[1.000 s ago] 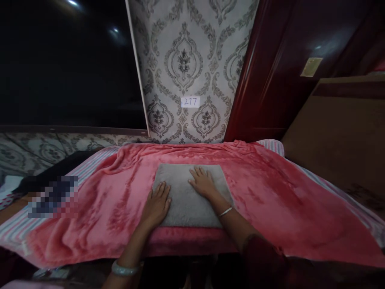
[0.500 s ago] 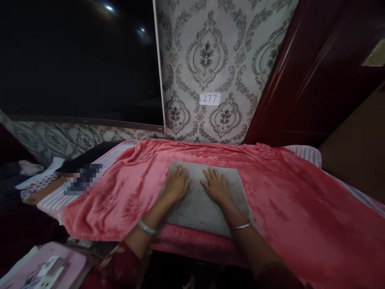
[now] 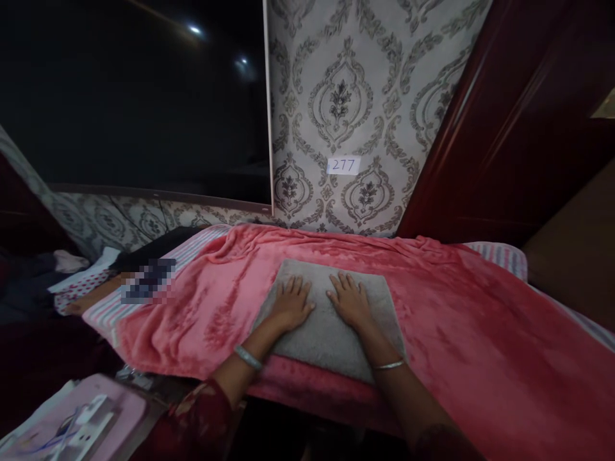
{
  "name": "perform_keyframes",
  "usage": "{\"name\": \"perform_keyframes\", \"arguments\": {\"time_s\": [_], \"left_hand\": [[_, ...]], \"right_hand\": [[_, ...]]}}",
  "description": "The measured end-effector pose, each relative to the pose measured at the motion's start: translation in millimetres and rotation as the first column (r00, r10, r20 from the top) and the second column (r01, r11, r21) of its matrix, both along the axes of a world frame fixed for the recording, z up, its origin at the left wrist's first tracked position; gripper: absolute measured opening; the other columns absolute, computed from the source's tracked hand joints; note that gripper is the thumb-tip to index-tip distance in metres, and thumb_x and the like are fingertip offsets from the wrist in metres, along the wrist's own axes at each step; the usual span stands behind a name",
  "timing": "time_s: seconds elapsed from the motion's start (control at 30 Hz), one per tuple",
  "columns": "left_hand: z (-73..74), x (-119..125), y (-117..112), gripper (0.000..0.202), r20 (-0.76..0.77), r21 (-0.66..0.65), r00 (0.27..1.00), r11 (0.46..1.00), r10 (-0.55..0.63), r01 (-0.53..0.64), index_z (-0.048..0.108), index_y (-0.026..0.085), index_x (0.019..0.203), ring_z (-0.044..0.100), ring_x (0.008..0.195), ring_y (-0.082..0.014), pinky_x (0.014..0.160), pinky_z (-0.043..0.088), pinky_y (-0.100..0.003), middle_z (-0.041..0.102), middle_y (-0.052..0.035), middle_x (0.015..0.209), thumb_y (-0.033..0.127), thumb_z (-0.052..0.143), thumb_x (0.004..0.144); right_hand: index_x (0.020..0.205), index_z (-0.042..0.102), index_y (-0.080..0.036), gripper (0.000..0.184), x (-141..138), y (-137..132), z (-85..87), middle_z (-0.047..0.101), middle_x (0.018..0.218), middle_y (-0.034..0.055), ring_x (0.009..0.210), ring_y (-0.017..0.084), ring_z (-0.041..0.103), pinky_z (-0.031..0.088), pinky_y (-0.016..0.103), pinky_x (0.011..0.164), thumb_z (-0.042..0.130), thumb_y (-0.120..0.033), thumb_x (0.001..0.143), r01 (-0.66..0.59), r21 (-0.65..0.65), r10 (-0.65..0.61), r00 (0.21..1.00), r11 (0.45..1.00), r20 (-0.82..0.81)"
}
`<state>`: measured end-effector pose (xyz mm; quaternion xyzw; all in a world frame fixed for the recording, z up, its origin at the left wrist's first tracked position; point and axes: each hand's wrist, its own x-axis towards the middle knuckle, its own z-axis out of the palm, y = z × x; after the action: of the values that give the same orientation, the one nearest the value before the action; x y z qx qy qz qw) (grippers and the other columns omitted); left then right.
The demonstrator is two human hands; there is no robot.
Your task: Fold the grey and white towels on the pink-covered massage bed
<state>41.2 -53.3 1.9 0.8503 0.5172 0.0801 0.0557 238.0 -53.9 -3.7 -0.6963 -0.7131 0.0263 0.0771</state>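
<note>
A grey folded towel [image 3: 331,333] lies flat on a pink fleece blanket [image 3: 461,333] that covers a table. My left hand [image 3: 290,303] rests palm down on the towel's left half, fingers stretched out and open. Beside it, my right hand [image 3: 350,299] lies flat on the right half, fingers spread too. Both wrists wear a bangle. Nothing is held in either hand.
Patterned wallpaper with a small label "277" [image 3: 343,165] stands behind the table. A dark screen [image 3: 134,96] fills the upper left, a dark red door [image 3: 504,115] the right. A striped cloth [image 3: 113,304] shows under the blanket. A pink object [image 3: 72,422] sits at lower left.
My left hand has slid from the towel's left edge up onto the towel, close to my right hand. The view has shifted left, so the towel sits further right.
</note>
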Motion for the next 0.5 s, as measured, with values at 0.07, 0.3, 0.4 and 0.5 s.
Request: {"name": "perform_keyframes", "arguments": {"time_s": [0.07,0.3,0.4,0.5], "left_hand": [[-8.4,-8,-25,0.063,0.022,0.019,0.998,0.998,-0.061,0.061,0.04,0.021,0.153,0.021,0.153,-0.0371,0.119,0.021,-0.067,0.027,-0.0169,0.164,0.049,0.044,0.097],[-29.7,-48,-96,0.054,0.1,0.195,0.978,0.967,-0.184,0.162,0.045,0.024,0.15,0.037,0.147,-0.0261,0.121,0.029,-0.055,0.042,-0.0117,0.158,0.038,0.048,0.098],[-33.1,-56,-97,0.052,0.105,0.283,0.983,0.952,-0.149,0.114,0.046,0.024,0.149,0.041,0.145,-0.0271,0.12,0.03,-0.056,0.047,-0.012,0.154,0.037,0.048,0.098],[-46.6,-53,-95,0.059,0.103,0.412,0.989,0.909,-0.109,0.057,0.043,0.026,0.151,0.039,0.146,-0.0325,0.118,0.029,-0.061,0.044,-0.0117,0.157,0.038,0.054,0.095]], "right_hand": [[0.159,0.03,-0.026,0.059,0,0,-1.0,0.022,0.166,0.0074,0.153,0.028,0.019,0.017,0.056,0.12,0.03,-0.048,0.103,-0.005,0.0,0.005,1.0,1.0,0.007],[0.159,0.028,-0.025,0.059,1,5,10.4,0.018,0.167,0.008,0.154,0.029,0.016,0.018,0.06,0.119,0.03,-0.046,0.104,0.011,-0.106,-0.009,1.0,0.994,0.021],[0.159,0.029,-0.027,0.057,-17,15,28.8,0.017,0.168,0.0067,0.154,0.03,0.014,0.019,0.062,0.118,0.028,-0.044,0.104,-0.066,-0.149,0.066,0.998,0.987,-0.01],[0.159,0.029,-0.028,0.057,-51,32,41.6,0.017,0.168,0.0052,0.154,0.028,0.013,0.016,0.059,0.12,0.028,-0.043,0.104,-0.253,-0.101,0.251,0.967,0.962,-0.029]]}}
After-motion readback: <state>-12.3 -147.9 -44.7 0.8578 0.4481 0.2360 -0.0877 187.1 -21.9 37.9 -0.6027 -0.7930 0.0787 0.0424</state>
